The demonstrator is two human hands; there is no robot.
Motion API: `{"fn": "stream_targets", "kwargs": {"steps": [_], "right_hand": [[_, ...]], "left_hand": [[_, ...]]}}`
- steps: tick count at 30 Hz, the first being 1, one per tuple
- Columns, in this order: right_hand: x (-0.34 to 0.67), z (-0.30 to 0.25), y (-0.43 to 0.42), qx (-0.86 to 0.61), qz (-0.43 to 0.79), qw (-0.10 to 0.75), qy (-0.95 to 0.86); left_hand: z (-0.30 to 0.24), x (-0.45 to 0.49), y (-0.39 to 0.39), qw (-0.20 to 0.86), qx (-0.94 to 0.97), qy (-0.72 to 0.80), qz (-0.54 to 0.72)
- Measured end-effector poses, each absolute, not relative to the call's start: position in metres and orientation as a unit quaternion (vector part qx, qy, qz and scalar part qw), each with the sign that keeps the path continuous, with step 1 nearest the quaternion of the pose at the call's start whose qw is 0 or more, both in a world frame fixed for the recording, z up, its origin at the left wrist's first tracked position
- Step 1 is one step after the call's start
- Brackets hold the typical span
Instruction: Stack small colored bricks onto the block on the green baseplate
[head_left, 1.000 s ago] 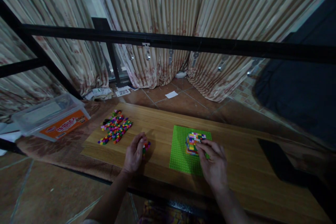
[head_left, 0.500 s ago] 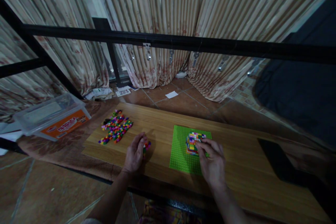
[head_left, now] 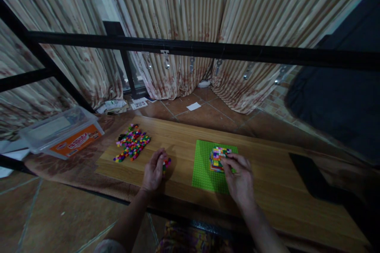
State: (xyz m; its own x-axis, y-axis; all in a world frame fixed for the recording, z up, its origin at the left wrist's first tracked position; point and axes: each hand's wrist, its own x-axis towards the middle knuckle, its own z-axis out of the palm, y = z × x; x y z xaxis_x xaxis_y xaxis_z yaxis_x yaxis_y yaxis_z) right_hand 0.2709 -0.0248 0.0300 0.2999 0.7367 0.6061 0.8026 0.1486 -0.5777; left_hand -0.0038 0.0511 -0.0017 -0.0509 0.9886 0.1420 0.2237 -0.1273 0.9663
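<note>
A bright green baseplate point(head_left: 203, 170) lies on the wooden board point(head_left: 178, 142). On it stands a small block of many-coloured bricks point(head_left: 217, 157), several layers high. My right hand point(head_left: 239, 180) rests at the block's right front corner, fingers pinched together against its top edge. My left hand point(head_left: 154, 170) lies curled on the board to the left of the plate, closed around a few small coloured bricks point(head_left: 166, 163) that show past its fingers. A loose heap of coloured bricks point(head_left: 132, 142) is spread at the board's far left.
A clear plastic box with an orange label point(head_left: 63, 134) sits left of the board on a brown patterned cloth. A black metal frame bar point(head_left: 208, 51) crosses in front of striped curtains. A dark flat object point(head_left: 308, 178) lies at the right. Papers litter the tiled floor behind.
Both hands stay where they were; my right fingers have shifted slightly on the block's top edge. The view has tilted a little.
</note>
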Motion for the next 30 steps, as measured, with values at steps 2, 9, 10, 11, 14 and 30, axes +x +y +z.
{"fn": "stream_targets", "kwargs": {"steps": [2,9,10,11,14,30], "right_hand": [[0.271,0.035,-0.028,-0.65,-0.03,0.482,-0.587],[0.252,0.053,-0.057,-0.638,-0.016,0.534,-0.555],[0.244,0.052,-0.062,-0.632,0.009,0.53,-0.566],[0.236,0.049,-0.065,-0.625,0.037,0.522,-0.579],[0.206,0.033,-0.068,-0.605,0.119,0.475,-0.628],[0.136,0.002,0.014,-0.592,0.152,0.329,-0.72]], "left_hand": [[-0.004,-0.004,0.052,0.391,0.569,0.534,0.488],[-0.01,-0.005,0.053,0.404,0.561,0.526,0.496],[-0.009,-0.005,0.053,0.406,0.559,0.526,0.496],[-0.009,-0.004,0.053,0.408,0.558,0.525,0.496],[-0.008,-0.004,0.051,0.407,0.559,0.525,0.496],[-0.002,-0.003,0.046,0.379,0.581,0.532,0.486]]}}
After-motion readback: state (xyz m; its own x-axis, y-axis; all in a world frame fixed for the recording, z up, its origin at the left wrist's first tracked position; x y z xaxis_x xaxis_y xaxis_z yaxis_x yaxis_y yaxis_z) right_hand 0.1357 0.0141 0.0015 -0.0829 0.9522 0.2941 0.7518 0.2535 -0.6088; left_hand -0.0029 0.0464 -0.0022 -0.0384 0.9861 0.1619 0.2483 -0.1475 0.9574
